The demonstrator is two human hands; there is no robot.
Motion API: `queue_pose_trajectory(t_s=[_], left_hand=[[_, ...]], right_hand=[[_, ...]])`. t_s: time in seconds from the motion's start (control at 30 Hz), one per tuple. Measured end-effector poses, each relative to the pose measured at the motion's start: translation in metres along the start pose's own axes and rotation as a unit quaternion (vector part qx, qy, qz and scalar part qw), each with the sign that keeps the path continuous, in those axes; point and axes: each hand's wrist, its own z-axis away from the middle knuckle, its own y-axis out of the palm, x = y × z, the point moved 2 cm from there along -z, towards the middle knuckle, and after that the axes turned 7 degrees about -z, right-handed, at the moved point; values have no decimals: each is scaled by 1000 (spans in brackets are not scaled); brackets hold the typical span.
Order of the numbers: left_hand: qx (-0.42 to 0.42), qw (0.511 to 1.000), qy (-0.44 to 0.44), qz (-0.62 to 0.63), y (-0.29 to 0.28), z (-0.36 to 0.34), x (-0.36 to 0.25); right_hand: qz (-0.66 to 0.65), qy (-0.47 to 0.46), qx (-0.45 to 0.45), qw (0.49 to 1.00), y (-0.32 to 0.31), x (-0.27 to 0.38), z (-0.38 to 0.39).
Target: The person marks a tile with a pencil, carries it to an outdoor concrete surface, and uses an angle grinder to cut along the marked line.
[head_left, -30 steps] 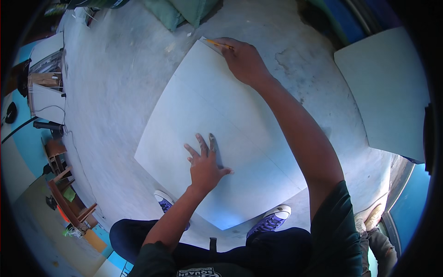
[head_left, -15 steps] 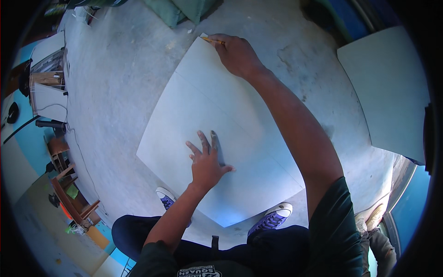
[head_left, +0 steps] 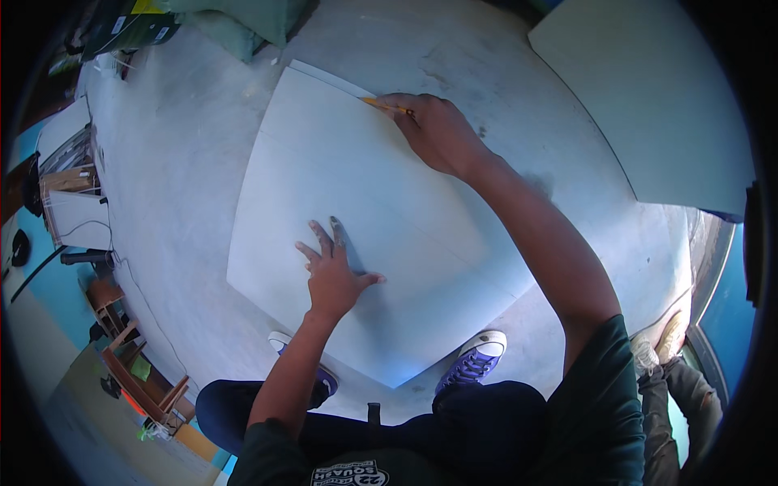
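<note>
A large pale board [head_left: 324,174] lies flat on the floor in front of me, one corner pointing towards me between my shoes. My left hand [head_left: 332,275] rests on its near-left part, palm down with fingers spread. At the far edge my right hand [head_left: 438,134] grips a slim yellow-orange tool [head_left: 381,104]; whether it is a pencil or a cutter I cannot tell. Its tip touches the board. A dark line runs from that tip to the far-left corner, and beyond it shows a narrow pale strip [head_left: 320,74]. Faint straight lines cross the board's surface.
A second pale board [head_left: 648,105] is at the far right. Green cushion-like bags [head_left: 243,28] lie beyond the far-left corner. Along the left are cables and wooden furniture [head_left: 134,377]. Another person's shoes [head_left: 660,344] and legs show at the lower right.
My right hand has drawn the tool rightward along the far edge, away from the corner, and a line now shows behind it. The view has shifted; my left hand stays flat on the board.
</note>
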Motion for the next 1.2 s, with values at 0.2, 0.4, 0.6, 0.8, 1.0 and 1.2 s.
queue_pose_trajectory(t_s=[0.2, 0.4, 0.6, 0.8, 1.0, 1.2], left_hand=[[-16, 1000, -2, 12, 13, 7, -16], [-53, 998, 23, 38, 27, 15, -37], [-54, 997, 36, 35, 43, 28, -63], [-73, 995, 64, 24, 51, 41, -84], [-46, 996, 53, 47, 53, 47, -97], [-53, 997, 51, 31, 57, 47, -95]], right_hand=[[9, 22, -15, 1000, -39, -34, 90], [22, 78, -18, 997, -90, -68, 186], [-20, 46, -24, 998, -137, -109, 285], [-12, 99, -33, 994, -177, -133, 373], [0, 113, -54, 992, -208, -144, 432], [-6, 120, -87, 989, -222, -145, 453]])
